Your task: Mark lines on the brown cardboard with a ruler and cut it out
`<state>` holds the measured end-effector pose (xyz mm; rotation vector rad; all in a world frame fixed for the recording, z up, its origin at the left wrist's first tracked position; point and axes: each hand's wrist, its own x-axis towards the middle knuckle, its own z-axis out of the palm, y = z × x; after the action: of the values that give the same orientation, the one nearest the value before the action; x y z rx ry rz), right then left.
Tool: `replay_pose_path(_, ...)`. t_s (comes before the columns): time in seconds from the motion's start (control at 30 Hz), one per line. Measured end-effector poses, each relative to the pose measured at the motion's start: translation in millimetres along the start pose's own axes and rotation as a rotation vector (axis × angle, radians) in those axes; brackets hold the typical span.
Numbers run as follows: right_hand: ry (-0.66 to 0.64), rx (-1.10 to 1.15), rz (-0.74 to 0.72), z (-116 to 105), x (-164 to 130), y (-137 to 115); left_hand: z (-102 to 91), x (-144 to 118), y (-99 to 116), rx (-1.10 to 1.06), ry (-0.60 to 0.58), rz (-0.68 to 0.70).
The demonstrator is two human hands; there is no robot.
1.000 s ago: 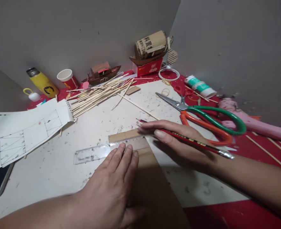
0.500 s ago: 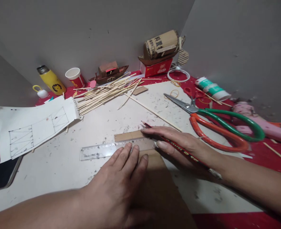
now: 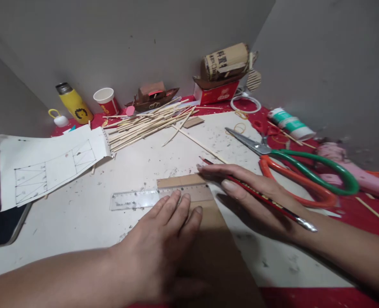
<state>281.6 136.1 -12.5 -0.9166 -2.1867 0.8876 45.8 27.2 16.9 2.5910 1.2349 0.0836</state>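
My left hand (image 3: 163,239) lies with fingers outstretched, pressing a clear plastic ruler (image 3: 134,200) onto a piece of brown cardboard (image 3: 218,244). A strip of the cardboard shows beyond the ruler's far edge. To the right, my right hand (image 3: 252,209) grips a red and black pencil (image 3: 273,203) between thumb and fingers. Its dark tip points away to the upper left, past the cardboard's far right corner. Large scissors (image 3: 261,149) with green and orange handles lie just beyond my right hand.
A pile of thin wooden sticks (image 3: 141,130) lies behind the ruler. At left, a paper with a drawing (image 3: 59,156) partly covers a phone (image 3: 6,224). A yellow bottle (image 3: 75,107), paper cup (image 3: 106,102) and two model boats (image 3: 153,96) stand along the back wall.
My right hand has moved slightly right, carrying the pencil off the ruler's end, and more of the pencil's back end shows. My left hand still presses the ruler. The view has shifted slightly.
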Motion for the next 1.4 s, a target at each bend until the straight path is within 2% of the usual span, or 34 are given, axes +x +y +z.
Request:
replay_pose_path(0.1,0.054,0.065,0.054,-1,4,-6,-3.1,2,0,0.044,-0.021,0.002)
replay_pose_path(0.27,0.135,0.156,0.088,-1,9,-10,-4.0,3,-1,0.195,0.009,0.057)
replay_pose_path(0.4,0.108,0.186,0.065,-3,9,-9,-5.0,3,-4,0.258,0.003,0.100)
replay_pose_path(0.57,0.095,0.182,0.037,-4,8,-7,-6.8,3,-8,0.252,-0.043,0.088)
replay_pose_path(0.77,0.113,0.197,0.019,-4,9,-9,8.0,-1,-19,0.286,0.058,0.109)
replay_pose_path(0.9,0.114,0.184,-0.004,-5,9,-9,8.4,2,-20,0.330,0.045,0.098)
replay_pose_path(1.1,0.083,0.143,0.005,-4,8,-11,-9.0,5,-5,0.203,-0.053,0.054)
replay_pose_path(1.23,0.068,0.132,0.041,-3,9,-10,-10.5,4,-1,0.139,-0.113,0.002)
replay_pose_path(1.4,0.082,0.160,0.033,-3,8,-6,-8.5,3,-2,0.143,-0.081,0.001)
